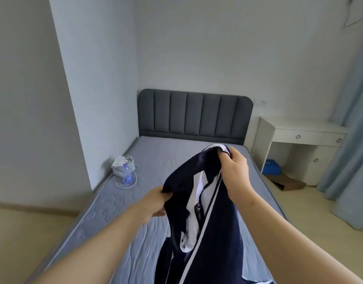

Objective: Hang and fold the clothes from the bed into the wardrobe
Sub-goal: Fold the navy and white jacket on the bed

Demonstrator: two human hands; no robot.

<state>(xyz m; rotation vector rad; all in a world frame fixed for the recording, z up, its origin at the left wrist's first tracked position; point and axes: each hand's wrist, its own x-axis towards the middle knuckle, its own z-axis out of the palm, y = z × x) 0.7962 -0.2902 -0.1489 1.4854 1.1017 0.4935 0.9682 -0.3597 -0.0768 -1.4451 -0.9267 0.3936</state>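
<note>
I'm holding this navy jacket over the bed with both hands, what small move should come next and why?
Probably shift the left hand up to the shoulder opposite the right hand. The right grips the navy jacket high near the collar, the left pinches a lower bunched fold, so it hangs twisted with white lining showing; level shoulders would suit hanging.

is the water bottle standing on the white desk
No, the water bottle sits on the bed against the grey bag, not on the white desk.
</note>
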